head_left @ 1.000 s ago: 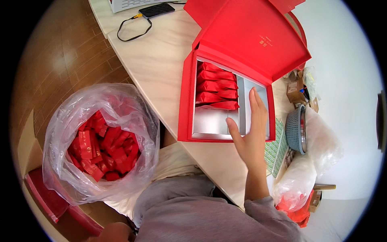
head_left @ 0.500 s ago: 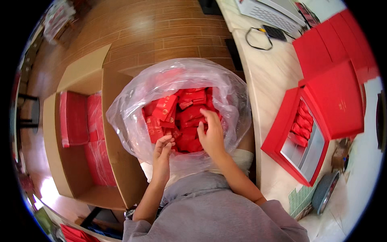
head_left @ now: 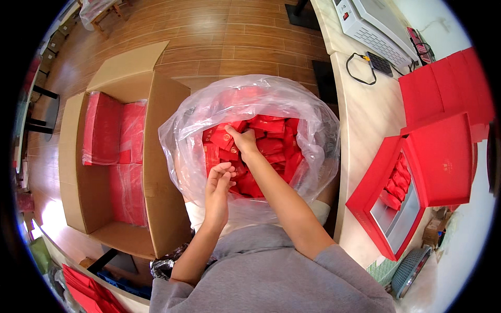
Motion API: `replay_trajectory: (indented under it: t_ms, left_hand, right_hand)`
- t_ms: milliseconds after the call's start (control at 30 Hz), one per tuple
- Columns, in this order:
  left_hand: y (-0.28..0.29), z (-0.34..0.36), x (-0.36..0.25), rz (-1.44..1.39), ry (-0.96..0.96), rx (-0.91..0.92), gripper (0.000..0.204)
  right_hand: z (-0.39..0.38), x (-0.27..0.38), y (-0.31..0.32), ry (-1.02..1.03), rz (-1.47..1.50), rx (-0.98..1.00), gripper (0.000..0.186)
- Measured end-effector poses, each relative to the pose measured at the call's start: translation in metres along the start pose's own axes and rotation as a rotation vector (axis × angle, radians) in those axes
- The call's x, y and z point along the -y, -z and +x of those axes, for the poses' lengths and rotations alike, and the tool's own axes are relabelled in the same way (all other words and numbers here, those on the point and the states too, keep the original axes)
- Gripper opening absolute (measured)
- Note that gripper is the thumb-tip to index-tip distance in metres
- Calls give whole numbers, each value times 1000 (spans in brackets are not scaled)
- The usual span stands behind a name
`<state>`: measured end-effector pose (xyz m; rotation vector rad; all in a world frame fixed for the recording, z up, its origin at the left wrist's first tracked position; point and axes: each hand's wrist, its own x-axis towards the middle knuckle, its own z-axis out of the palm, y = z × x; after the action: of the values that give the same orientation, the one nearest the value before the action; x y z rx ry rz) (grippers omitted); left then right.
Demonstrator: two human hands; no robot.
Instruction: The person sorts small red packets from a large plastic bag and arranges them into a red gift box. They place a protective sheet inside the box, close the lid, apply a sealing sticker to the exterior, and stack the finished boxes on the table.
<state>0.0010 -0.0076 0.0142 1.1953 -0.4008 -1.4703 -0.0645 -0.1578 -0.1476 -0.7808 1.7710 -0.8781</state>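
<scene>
A big clear plastic bag [head_left: 250, 104] sits right in front of the person, and it is full of small red packets [head_left: 271, 141]. Both hands are inside the mouth of the bag. The right hand [head_left: 244, 142] reaches deep into the bag, and its fingers curl down around a red packet near the middle of the pile; the fingertips are hidden among the packets, so it is hard to say how tight the hold is. The left hand [head_left: 218, 182] is at the near edge of the bag, with its fingers bent and close together, touching the packets there; you cannot tell if it is pinching one. The shiny plastic blurs the packets at the bag's far side, so they look like a pink cloud. Left of the bag stands an open cardboard box [head_left: 156, 156] with more red things wrapped in plastic inside, hard to make out. Right of the bag is a pale table [head_left: 365, 109]. On it, to the right of the bag, lies an open red gift box [head_left: 422, 177] with a few red packets [head_left: 399, 180] in a row and a grey tray inside; its lid hides part of it. Farther from the bag along the table are a black cable [head_left: 360, 68] and a grey machine [head_left: 376, 26], cut off at the top edge.
</scene>
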Motion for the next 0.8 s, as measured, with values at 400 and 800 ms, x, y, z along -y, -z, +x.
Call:
replay_trajectory:
  t_ms: [400,800]
  left_hand:
    - [-7,58,9,473,-411,-4,77]
    - [13,71,23,119,-28,-113,42]
  right_hand:
    - [-96,37,110,512,-181,314,48]
    - [-73,17,150,377,-14,365,25]
